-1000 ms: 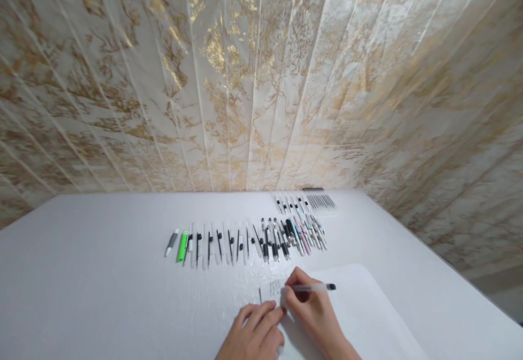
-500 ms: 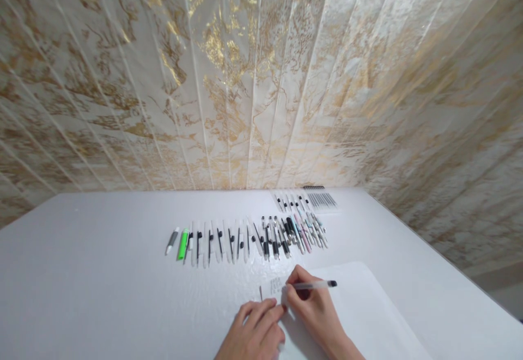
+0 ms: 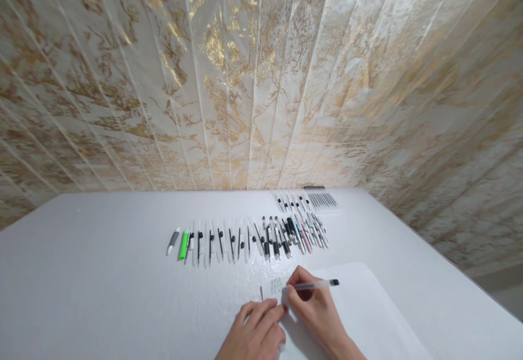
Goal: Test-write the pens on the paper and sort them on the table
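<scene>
My right hand [image 3: 312,305] grips a clear-barrelled pen [image 3: 316,285] with a black end, its fingers pinched near the tip. The tip itself is hidden by the fingers. Under that hand lies a white sheet of paper [image 3: 359,300], with a few lines of small dark handwriting [image 3: 277,285] near its upper left. My left hand [image 3: 257,330] rests palm down across the sheet's left side, fingers stretched out and close to the right hand. A short dark thin mark [image 3: 261,293] shows at the paper's left edge.
Beyond the paper, a row of several pens [image 3: 229,243] runs across the white table [image 3: 102,284]. A green highlighter [image 3: 183,244] and a grey-white pen [image 3: 173,241] end it at left. Pen refills [image 3: 322,200] lie at the back right, before a gold-patterned curtain [image 3: 229,77].
The pen and my right hand have shifted very slightly to the right. My left hand stays in place on the paper.
</scene>
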A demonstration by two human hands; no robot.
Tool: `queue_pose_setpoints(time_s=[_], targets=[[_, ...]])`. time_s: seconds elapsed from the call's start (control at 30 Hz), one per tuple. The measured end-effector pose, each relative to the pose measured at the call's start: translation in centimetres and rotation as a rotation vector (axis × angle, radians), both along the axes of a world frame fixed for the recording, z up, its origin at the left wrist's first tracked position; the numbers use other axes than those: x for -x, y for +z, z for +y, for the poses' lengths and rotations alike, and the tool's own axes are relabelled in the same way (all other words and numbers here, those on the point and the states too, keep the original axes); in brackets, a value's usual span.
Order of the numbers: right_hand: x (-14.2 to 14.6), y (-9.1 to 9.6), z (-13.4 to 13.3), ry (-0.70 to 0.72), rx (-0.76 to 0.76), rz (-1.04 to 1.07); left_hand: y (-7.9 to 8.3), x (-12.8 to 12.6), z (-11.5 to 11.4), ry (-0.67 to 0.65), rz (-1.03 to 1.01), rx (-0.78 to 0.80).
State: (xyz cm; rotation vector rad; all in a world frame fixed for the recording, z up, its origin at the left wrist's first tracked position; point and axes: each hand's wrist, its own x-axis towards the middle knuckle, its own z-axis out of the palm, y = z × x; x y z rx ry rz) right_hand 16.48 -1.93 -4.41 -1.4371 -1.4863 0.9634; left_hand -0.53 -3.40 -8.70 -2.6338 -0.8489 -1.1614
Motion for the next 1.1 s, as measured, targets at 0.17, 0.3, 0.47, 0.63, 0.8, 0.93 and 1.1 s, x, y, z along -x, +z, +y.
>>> queue_pose_setpoints(time_s=[0.17, 0.3, 0.47, 0.63, 0.8, 0.93, 1.1], targets=[[0.1, 0.2, -0.1, 0.011, 0.001, -0.005, -1.0, -0.2, 0.2, -0.011, -0.073, -0.012], [0.0, 0.1, -0.1, 0.015, 0.000, -0.012, -1.8, -0.3, 0.2, -0.025, -0.079, -0.005], [0.0, 0.0, 0.0, 0.005, -0.011, -0.004, -1.1, -0.2, 0.0, -0.008, -0.082, -0.003], [0.0, 0.2, -0.1, -0.004, -0.012, -0.024, -1.1, 0.0, 0.0, -0.011, 0.014, 0.016], [-0.2, 0.1, -0.1, 0.000, -0.025, 0.007, -2.0, -0.1, 0.0, -0.003, -0.011, -0.014], [-0.1, 0.0, -0.1, 0.014, -0.009, -0.013, -1.2, 0.1, -0.1, -0.004, 0.014, 0.001], [0.0, 0.4, -0.2, -0.018, -0.018, 0.014, -1.4, 0.3, -0.2, -0.016, 0.077, 0.050]])
